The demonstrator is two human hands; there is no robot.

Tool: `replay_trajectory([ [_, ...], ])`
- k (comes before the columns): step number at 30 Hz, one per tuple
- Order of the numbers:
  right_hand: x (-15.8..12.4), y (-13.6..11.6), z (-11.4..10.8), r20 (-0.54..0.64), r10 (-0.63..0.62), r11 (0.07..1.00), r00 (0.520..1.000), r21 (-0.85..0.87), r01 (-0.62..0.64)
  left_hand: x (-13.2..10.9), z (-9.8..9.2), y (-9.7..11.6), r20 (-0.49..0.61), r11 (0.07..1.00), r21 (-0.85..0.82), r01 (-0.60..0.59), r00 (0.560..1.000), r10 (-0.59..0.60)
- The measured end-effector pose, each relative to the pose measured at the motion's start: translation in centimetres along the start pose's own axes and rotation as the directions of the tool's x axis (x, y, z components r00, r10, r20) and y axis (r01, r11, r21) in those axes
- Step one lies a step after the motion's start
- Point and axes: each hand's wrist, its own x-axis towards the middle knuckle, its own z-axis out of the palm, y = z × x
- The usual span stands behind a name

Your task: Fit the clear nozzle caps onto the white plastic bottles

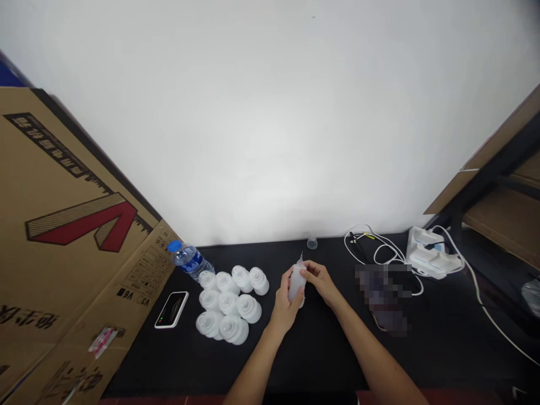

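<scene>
My left hand (285,304) wraps around a translucent white squeeze bottle (297,283), which stands roughly upright with a slight tilt above the black table. A thin pointed nozzle (301,257) sticks up at its top. The fingers of my right hand (321,279) are closed on the bottle's upper right side, near its neck, and they hide part of it. Behind my hands, near the wall, lies a small clear plastic cap (312,243). To the left, several similar white bottles (229,302) with rounded clear tops stand close together in rows.
A water bottle (190,260) with a blue cap leans behind the white bottles. A white-edged device (171,310) lies beside a large carton (76,225). On the right are a white power strip (432,253), loose white cables (382,247) and a blurred-out dark object (383,301).
</scene>
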Motion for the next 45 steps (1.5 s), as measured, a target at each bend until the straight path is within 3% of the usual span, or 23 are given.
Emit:
replay_trajectory([
  [3, 0.2, 0.5, -0.4, -0.013, -0.049, 0.996, 0.999, -0.076, 0.047, -0.1, 0.1, 0.2, -0.019, 1.0, -0.024, -0.006, 1.0, 0.005],
  [6, 0.7, 0.9, -1.5, -0.091, -0.151, 0.95, 0.984, -0.288, 0.119, -0.2, 0.4, 0.0, 0.008, 0.992, -0.12, 0.03, 1.0, -0.029],
  [8, 1.1, 1.1, -2.4, -0.127, -0.264, 0.842, 0.956, -0.515, 0.164, -0.2, 0.5, -0.3, 0.014, 0.984, -0.171, 0.048, 0.999, -0.046],
  [10, 1.7, 1.4, -3.1, -0.106, -0.352, 0.671, 0.93, -0.721, 0.172, -0.2, 0.5, -0.6, 0.003, 0.982, -0.18, 0.052, 0.999, -0.053],
  [13, 2.7, 2.2, -3.6, -0.07, -0.381, 0.462, 0.922, -0.878, 0.124, -0.2, 0.5, -0.8, -0.013, 0.983, -0.175, 0.057, 0.998, -0.06],
  [17, 3.0, 2.8, -3.7, -0.046, -0.404, 0.378, 0.914, -0.918, 0.121, -0.2, 0.5, -0.9, -0.023, 0.979, -0.198, 0.046, 0.998, -0.052],
  [23, 1.9, 2.6, -4.1, -0.021, -0.442, 0.435, 0.897, -0.879, 0.194, -0.1, 0.4, -0.6, -0.072, 0.976, -0.206, 0.072, 0.993, -0.088],
  [28, 1.5, 2.8, -4.0, 0.046, -0.298, 0.484, 0.953, -0.854, 0.193, 0.2, 0.7, -0.6, -0.059, 0.948, -0.306, 0.09, 0.992, -0.113],
  [32, 1.0, 2.5, -3.3, 0.13, -0.22, 0.594, 0.967, -0.768, 0.239, 0.4, 1.0, -1.0, -0.052, 0.938, -0.341, 0.063, 0.995, -0.086],
  [35, 0.6, 2.4, -2.8, 0.156, -0.175, 0.73, 0.972, -0.642, 0.235, 0.4, 1.0, -1.1, -0.069, 0.943, -0.332, 0.039, 0.995, -0.066],
  [37, 0.7, 2.4, -2.7, 0.111, -0.145, 0.831, 0.983, -0.525, 0.182, 0.4, 0.9, -1.2, -0.077, 0.946, -0.32, 0.046, 0.994, -0.074],
  [40, 1.3, 2.2, -3.1, -0.067, -0.136, 0.925, 0.988, -0.367, 0.102, 0.3, 0.9, -1.4, -0.076, 0.953, -0.294, 0.067, 0.993, -0.093],
  [45, 2.0, 0.9, -4.1, -0.38, -0.116, 0.992, 0.918, -0.096, 0.086, 0.2, 0.8, -1.2, 0.012, 0.979, -0.187, 0.082, 0.997, -0.081],
])
